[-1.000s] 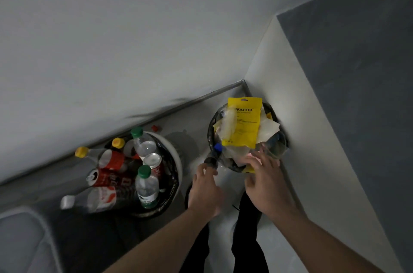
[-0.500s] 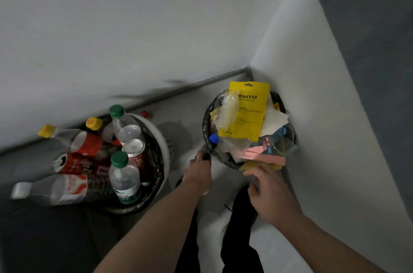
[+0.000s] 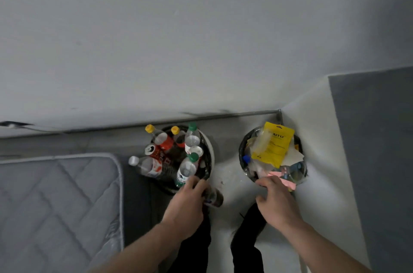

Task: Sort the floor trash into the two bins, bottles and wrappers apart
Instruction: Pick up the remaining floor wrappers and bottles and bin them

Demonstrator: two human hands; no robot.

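Observation:
Two bins stand by the wall. The left bin [image 3: 211,150], white-rimmed with a black liner, is packed with bottles [image 3: 192,138] and a red can [image 3: 154,151]. The right bin [image 3: 241,154] holds wrappers, with a yellow pouch [image 3: 273,147] on top and a pink wrapper [image 3: 287,181] at its near edge. My left hand [image 3: 186,204] grips a small dark bottle [image 3: 215,198] just in front of the left bin's near rim. My right hand [image 3: 278,202] hovers at the right bin's near rim, fingers relaxed beside the pink wrapper and holding nothing.
A grey quilted mattress [image 3: 55,205] fills the floor at the left. The right bin sits in a corner between the back wall and a white side wall [image 3: 321,161] with a grey panel. My legs in black trousers [image 3: 194,246] stand between the bins.
My left hand has swung from the right bin's rim over to the left bin, carrying the dark bottle. The view has turned left, bringing the mattress in. My right hand stays at the right bin.

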